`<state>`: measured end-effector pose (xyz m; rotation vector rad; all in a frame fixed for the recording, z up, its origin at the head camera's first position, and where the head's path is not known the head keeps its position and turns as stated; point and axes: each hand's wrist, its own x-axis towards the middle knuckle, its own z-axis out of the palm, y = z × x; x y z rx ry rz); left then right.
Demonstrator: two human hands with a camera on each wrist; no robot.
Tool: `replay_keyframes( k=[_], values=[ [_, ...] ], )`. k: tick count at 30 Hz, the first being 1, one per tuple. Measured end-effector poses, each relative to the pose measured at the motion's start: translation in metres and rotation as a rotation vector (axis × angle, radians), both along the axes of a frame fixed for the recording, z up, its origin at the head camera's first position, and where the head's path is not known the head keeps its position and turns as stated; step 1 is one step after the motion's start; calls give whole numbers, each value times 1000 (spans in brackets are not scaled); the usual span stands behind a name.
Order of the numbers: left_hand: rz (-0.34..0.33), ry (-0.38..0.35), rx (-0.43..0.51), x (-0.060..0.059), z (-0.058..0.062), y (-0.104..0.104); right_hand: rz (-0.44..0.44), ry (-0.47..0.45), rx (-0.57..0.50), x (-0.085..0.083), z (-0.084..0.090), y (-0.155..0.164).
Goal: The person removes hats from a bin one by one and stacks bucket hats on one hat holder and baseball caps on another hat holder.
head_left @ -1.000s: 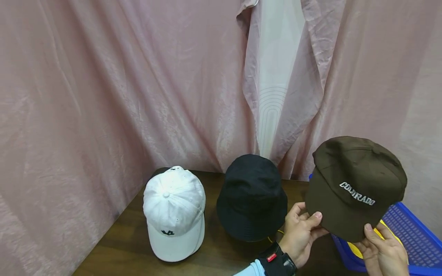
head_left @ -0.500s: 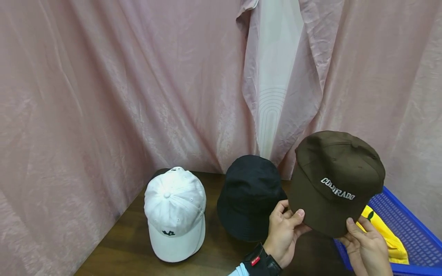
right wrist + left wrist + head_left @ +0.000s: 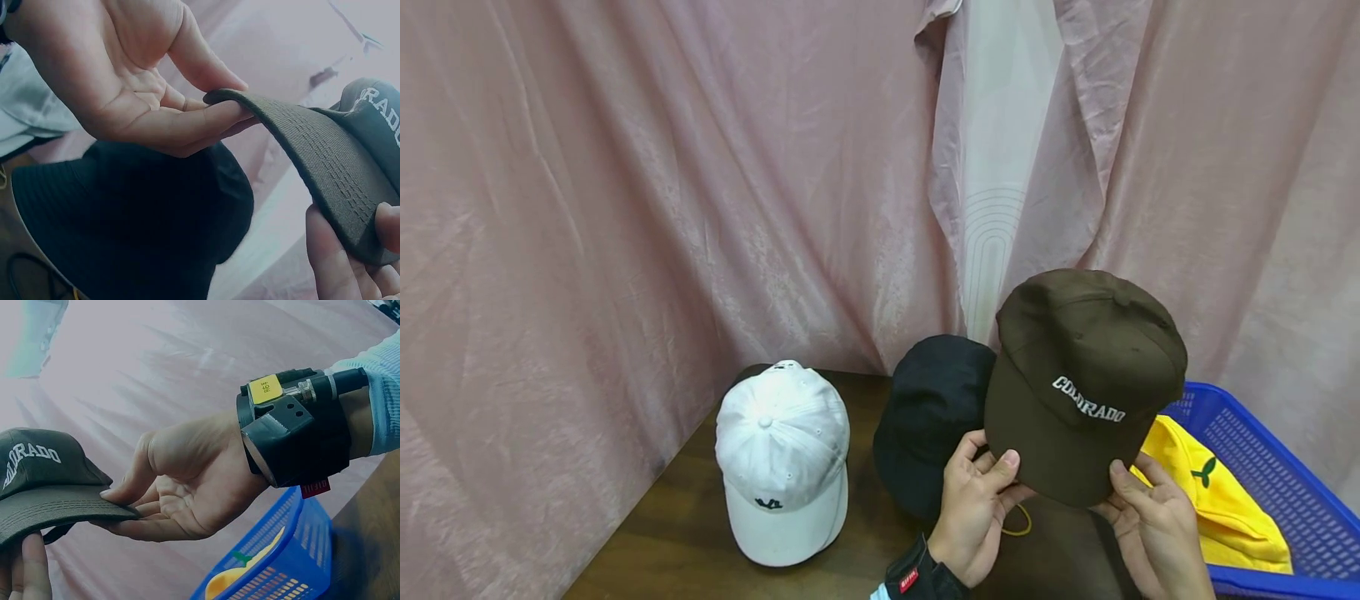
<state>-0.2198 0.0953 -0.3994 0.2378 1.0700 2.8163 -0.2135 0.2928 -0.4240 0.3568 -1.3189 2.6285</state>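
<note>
Both hands hold up a dark brown cap (image 3: pixel 1086 383) lettered COLORADO, its brim toward me. My left hand (image 3: pixel 973 512) pinches one side of the brim, thumb on top and fingers beneath. On the opposite side, my right hand (image 3: pixel 1153 521) pinches the brim in the same way. The left wrist view shows mainly the right hand (image 3: pixel 194 475) at the brim's edge, and the right wrist view mainly the left hand (image 3: pixel 137 94). Behind the brown cap, a black bucket hat (image 3: pixel 925 417) sits on the table, partly covered.
White caps (image 3: pixel 782 467), apparently stacked, rest on the wooden table (image 3: pixel 647 542) at the left. A blue plastic basket (image 3: pixel 1285 475) at the right holds a yellow cloth item (image 3: pixel 1232 508) with a green sprout mark. Pink curtain (image 3: pixel 812 208) hangs behind.
Both hands have carried the brown cap leftward and slightly up, from in front of the basket to overlapping the black bucket hat. More of the basket and yellow item now shows.
</note>
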Motion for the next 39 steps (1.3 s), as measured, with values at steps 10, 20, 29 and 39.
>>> replay_keyframes(
  k=[10,20,29,39],
  values=[
    [50,-20,-11,2,-3,-29,69,74,14,-3,10,-34],
    [90,-31,-20,9,-4,-57,63,52,68,-2,14,-61],
    [130,-37,-25,16,-11,-83,51,-2,147,0,17,-86],
    [152,-53,-48,22,-19,-105,41,-42,214,0,16,-107]
  ],
)
